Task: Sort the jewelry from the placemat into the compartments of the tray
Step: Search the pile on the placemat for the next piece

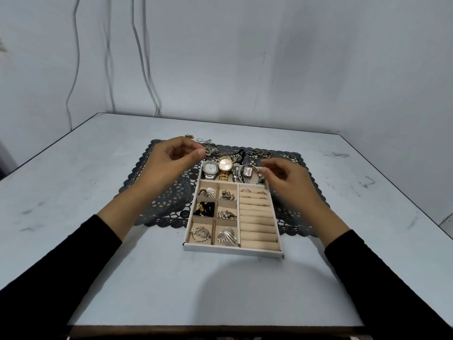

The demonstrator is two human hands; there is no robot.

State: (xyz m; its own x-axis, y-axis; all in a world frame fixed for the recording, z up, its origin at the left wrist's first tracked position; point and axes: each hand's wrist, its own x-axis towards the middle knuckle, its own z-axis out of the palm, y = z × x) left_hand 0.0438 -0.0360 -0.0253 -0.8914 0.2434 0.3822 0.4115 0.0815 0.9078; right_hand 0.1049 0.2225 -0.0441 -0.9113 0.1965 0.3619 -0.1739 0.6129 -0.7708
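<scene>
A person's two hands work over a jewelry tray (232, 250) that sits on a pale surface (98, 241), its far half resting on a dark lace placemat (166, 204).

The left hand (171, 155), at the tray's 11 o'clock, is closed narrow. Its thumb and forefinger pinch a small metal piece (208, 150) just above the pile of unsorted chains (259, 153) lying along the placemat's 12 o'clock edge. It seems to be held high so that it comes free of the tangle.

The right hand (284, 175), at 1 o'clock, has its fingers curled in close. Its fingertips meet the end of a thin bangle (253, 166) at the right end of the long far compartment and appear to pinch it, probably to settle it beside the watches.

That compartment holds a silver watch (210, 168), a gold watch (225, 165) and a rectangular watch (247, 171), laid side by side with their faces up.

The six small compartments at 9 o'clock each hold one kind of piece, among them black beads (204, 208) and a silver shell brooch (226, 236). This grouping looks deliberate.

Only the farthest rows of the ring rolls (257, 222) at 3 o'clock carry rings (252, 192). The sorting looks well along, with the loose chains and a few small rings (199, 139) at 11 o'clock left on the mat.
</scene>
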